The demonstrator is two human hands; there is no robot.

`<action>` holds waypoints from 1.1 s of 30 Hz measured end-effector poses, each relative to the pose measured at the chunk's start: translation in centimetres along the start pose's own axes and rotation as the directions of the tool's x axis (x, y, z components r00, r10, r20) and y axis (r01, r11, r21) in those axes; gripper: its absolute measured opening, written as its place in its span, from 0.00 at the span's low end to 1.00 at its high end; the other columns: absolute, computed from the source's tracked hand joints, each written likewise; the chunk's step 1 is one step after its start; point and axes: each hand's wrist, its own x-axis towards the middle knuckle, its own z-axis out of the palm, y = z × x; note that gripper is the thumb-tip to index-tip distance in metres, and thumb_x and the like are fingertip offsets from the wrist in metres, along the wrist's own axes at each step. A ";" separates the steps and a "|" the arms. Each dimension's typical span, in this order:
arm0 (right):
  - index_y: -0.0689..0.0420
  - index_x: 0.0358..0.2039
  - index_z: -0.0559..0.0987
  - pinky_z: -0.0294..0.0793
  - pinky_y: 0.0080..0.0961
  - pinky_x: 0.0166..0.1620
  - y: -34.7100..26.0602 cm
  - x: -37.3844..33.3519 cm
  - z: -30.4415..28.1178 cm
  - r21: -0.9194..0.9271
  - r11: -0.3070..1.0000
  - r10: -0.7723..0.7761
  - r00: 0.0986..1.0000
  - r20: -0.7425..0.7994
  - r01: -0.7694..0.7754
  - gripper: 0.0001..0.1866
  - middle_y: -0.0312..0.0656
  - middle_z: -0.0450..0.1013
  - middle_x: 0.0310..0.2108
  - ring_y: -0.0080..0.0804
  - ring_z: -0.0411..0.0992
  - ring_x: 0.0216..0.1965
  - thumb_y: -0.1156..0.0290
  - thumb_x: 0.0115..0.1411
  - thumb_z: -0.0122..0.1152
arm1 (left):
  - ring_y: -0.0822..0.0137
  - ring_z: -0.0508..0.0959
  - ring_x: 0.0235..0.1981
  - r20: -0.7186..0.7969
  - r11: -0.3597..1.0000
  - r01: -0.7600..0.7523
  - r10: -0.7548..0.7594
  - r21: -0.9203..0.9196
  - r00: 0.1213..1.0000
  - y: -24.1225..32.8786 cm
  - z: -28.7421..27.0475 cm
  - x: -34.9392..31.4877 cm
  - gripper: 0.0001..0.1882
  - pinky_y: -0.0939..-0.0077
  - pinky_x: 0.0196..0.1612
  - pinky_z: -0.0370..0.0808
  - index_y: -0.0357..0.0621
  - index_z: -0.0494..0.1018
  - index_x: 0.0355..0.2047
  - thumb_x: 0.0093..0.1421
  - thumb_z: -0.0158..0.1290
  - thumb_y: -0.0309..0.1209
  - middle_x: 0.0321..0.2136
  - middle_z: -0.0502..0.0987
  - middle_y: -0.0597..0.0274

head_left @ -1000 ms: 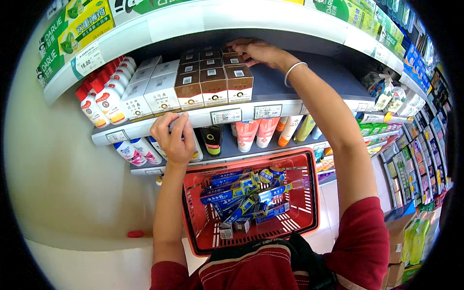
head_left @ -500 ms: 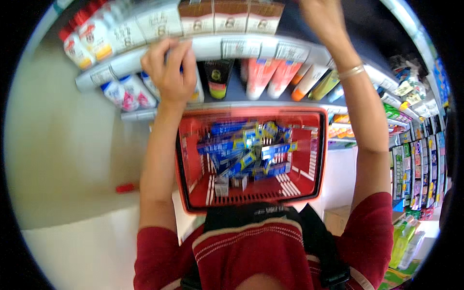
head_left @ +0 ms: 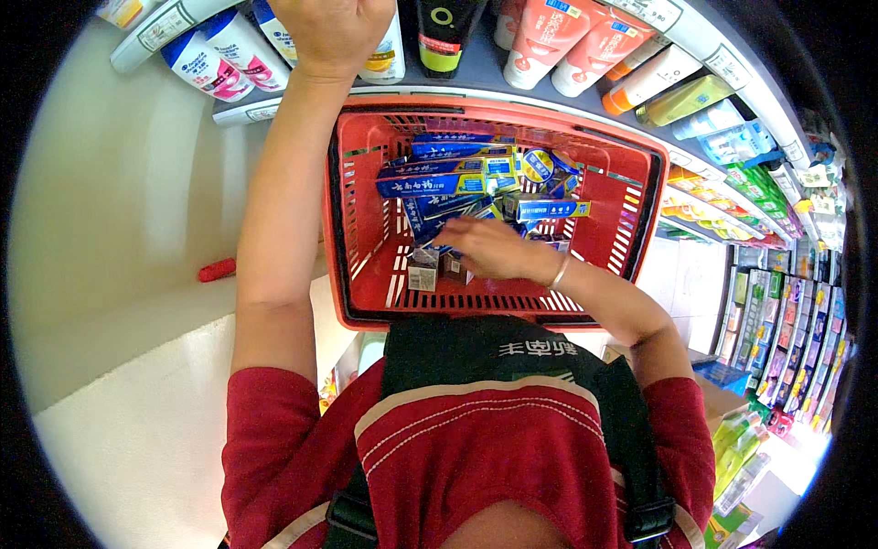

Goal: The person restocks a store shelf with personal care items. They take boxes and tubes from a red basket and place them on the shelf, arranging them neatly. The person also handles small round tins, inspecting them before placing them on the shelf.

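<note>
A red shopping basket (head_left: 631, 274) stands in front of me with several toothpaste boxes (head_left: 430, 186), mostly blue, lying loosely in it. My right hand (head_left: 494, 247) is down inside, its fingers stretched out and slightly apart over the boxes near the basket's middle. Its fingertips meet the boxes, and no box is lifted. By the fingertips are small boxes with pale labels (head_left: 422, 277). My left hand (head_left: 334, 37) is raised at the upper edge of the picture, in front of the shelf bottles. Its fingers are cut off by the frame, so their grip is hidden.
Beyond the basket a dark shelf (head_left: 476, 84) holds white bottles (head_left: 242, 50), a black tube (head_left: 444, 37) and pink tubes (head_left: 549, 41). More stocked shelves (head_left: 777, 320) run along the right. A red object (head_left: 218, 270) lies at left by the pale wall.
My right hand has come down from the upper shelf into the basket. The view has tilted lower, so the upper shelf and my left hand sit higher in the picture.
</note>
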 end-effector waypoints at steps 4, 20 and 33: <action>0.52 0.51 0.72 0.76 0.43 0.45 0.0 3.1 4.9 -0.132 0.972 -0.203 0.976 -0.073 0.192 0.26 0.47 0.68 0.49 0.50 0.68 0.51 0.75 0.48 0.60 | 0.57 0.71 0.39 0.022 0.999 0.014 -0.015 0.036 1.000 0.1 -0.2 0.0 0.07 0.67 0.44 0.65 0.41 0.76 0.34 0.54 0.55 0.21 0.35 0.73 0.56; 0.59 0.60 0.65 0.72 0.24 0.50 0.3 -0.8 -5.0 0.968 0.247 0.010 0.999 0.052 -0.053 0.36 0.39 0.73 0.46 0.26 0.71 0.46 0.75 0.50 0.66 | 0.56 0.71 0.38 0.040 0.999 0.027 -0.028 0.034 0.999 0.8 -0.3 0.6 0.08 0.66 0.44 0.65 0.40 0.75 0.34 0.53 0.55 0.20 0.35 0.72 0.54; 0.60 0.59 0.67 0.72 0.19 0.46 -6.8 -10.4 -26.9 0.614 0.652 0.174 0.700 -0.693 0.445 0.41 0.38 0.74 0.42 0.24 0.73 0.41 0.78 0.40 0.68 | 0.58 0.71 0.40 0.064 0.991 0.131 -0.131 0.012 0.989 0.4 -0.8 0.1 0.09 0.66 0.47 0.65 0.44 0.78 0.36 0.53 0.58 0.23 0.38 0.73 0.59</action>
